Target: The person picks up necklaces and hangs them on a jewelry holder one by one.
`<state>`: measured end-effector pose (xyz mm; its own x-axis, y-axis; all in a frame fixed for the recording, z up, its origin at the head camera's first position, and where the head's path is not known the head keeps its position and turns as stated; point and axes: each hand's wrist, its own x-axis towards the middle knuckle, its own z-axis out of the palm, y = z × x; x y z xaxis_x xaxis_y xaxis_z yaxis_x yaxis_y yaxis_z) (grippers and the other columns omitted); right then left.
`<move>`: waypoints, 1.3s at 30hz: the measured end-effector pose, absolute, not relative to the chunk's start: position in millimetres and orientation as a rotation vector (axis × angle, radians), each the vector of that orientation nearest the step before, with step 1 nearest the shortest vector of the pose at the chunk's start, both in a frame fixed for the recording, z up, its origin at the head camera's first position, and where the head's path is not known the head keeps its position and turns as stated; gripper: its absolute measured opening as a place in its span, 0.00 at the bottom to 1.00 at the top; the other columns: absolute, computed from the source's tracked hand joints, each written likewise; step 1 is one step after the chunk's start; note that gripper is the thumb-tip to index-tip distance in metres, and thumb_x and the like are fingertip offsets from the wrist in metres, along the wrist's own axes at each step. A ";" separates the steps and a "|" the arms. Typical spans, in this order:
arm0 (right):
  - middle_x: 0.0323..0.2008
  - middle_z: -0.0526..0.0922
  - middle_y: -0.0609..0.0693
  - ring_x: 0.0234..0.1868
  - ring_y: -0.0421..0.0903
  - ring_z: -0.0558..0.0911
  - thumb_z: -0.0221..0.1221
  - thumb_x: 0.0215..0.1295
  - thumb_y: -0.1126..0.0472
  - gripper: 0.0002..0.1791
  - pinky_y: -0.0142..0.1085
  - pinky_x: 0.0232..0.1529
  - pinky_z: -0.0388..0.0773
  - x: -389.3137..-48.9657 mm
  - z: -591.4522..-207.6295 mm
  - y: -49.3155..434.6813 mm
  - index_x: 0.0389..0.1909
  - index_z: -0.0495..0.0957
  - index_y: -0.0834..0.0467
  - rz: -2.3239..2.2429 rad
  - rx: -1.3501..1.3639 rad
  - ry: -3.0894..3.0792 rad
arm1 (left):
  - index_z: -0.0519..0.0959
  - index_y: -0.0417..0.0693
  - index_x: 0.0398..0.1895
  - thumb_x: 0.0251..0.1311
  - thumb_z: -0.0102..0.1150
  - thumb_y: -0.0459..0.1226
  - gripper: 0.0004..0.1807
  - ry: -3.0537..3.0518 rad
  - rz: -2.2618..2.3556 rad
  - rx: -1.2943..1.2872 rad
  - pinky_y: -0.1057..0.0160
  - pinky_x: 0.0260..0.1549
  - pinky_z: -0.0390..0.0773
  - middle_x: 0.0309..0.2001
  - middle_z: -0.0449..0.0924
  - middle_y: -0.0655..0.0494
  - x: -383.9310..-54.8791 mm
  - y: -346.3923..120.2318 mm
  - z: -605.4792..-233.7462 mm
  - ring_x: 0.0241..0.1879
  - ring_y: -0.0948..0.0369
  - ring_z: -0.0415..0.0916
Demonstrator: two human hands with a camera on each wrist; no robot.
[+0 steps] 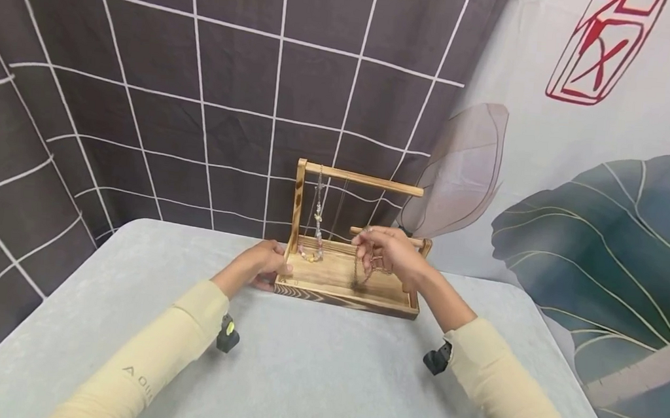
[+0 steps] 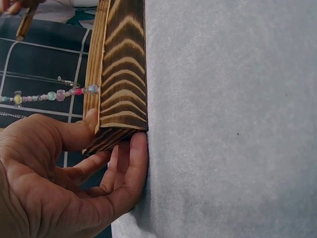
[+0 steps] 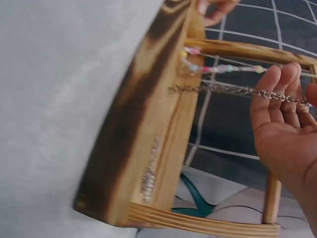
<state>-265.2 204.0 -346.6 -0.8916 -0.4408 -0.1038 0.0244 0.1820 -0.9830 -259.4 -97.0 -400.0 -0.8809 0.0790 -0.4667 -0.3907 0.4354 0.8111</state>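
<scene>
A wooden jewelry stand (image 1: pixel 345 300), with a shallow tray base and a raised bar, rests on the table. My left hand (image 1: pixel 262 262) grips the tray's left end, with the thumb (image 2: pixel 81 134) at the rim and fingers curled against the end wall. Over the tray, my right hand (image 1: pixel 393 250) pinches a metal chain necklace (image 3: pixel 228 89), which dangles from the fingertips. A beaded necklace (image 1: pixel 319 224) in pastel colours hangs from the left part of the top bar (image 1: pixel 367 179). Another silvery chain (image 3: pixel 148 181) lies in the tray, blurred in the right wrist view.
A shorter, lower bar (image 1: pixel 357 231) stands on the stand's right side, partly hidden by my right hand. The pale cloth-covered table (image 1: pixel 321 378) backs onto a dark grid-patterned curtain (image 1: pixel 234 63) and a light leaf-print curtain (image 1: pixel 525 119).
</scene>
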 end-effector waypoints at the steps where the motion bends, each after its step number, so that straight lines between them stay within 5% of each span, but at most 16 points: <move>1: 0.31 0.88 0.43 0.28 0.40 0.84 0.50 0.91 0.56 0.18 0.33 0.34 0.89 -265.6 -343.2 204.6 0.56 0.83 0.65 -1.764 -0.411 2.095 | 0.70 0.40 0.71 0.75 0.68 0.30 0.26 2.255 1.444 -0.261 0.53 0.45 0.99 0.47 0.81 0.45 -259.4 -96.9 -399.8 0.40 0.55 0.86; 7: 0.37 0.91 0.44 0.31 0.41 0.88 0.46 0.93 0.55 0.24 0.35 0.35 0.91 -265.5 -324.4 205.4 0.74 0.73 0.69 -1.778 -0.454 2.086 | 0.70 0.40 0.70 0.74 0.68 0.30 0.27 2.262 1.435 -0.250 0.53 0.46 0.99 0.48 0.82 0.43 -261.4 -98.0 -400.9 0.44 0.54 0.87; 17: 0.41 0.92 0.46 0.34 0.43 0.91 0.47 0.94 0.53 0.21 0.37 0.39 0.95 -265.2 -299.4 208.6 0.72 0.75 0.60 -1.843 -0.504 2.093 | 0.70 0.39 0.70 0.74 0.67 0.30 0.26 2.275 1.424 -0.230 0.52 0.46 0.99 0.49 0.84 0.42 -262.3 -97.3 -398.5 0.45 0.53 0.88; 23: 0.42 0.91 0.46 0.35 0.44 0.92 0.46 0.95 0.51 0.25 0.38 0.40 0.95 -262.9 -284.9 210.5 0.77 0.71 0.62 -1.880 -0.499 2.107 | 0.70 0.38 0.68 0.75 0.68 0.30 0.24 2.263 1.445 -0.222 0.52 0.45 0.99 0.47 0.84 0.43 -258.0 -97.5 -397.0 0.41 0.55 0.87; 29: 0.43 0.91 0.46 0.35 0.45 0.92 0.46 0.95 0.49 0.18 0.39 0.38 0.95 -264.0 -269.8 213.6 0.69 0.76 0.54 -1.917 -0.521 2.111 | 0.70 0.39 0.67 0.74 0.68 0.29 0.24 2.256 1.458 -0.212 0.53 0.43 0.99 0.47 0.86 0.42 -258.7 -98.2 -396.7 0.41 0.55 0.88; 39: 0.44 0.91 0.45 0.34 0.44 0.91 0.43 0.95 0.46 0.27 0.37 0.37 0.94 -263.9 -254.1 216.0 0.77 0.71 0.60 -1.964 -0.569 2.136 | 0.70 0.39 0.68 0.75 0.68 0.30 0.24 2.253 1.452 -0.217 0.53 0.45 0.99 0.46 0.87 0.42 -256.5 -97.5 -396.9 0.40 0.55 0.89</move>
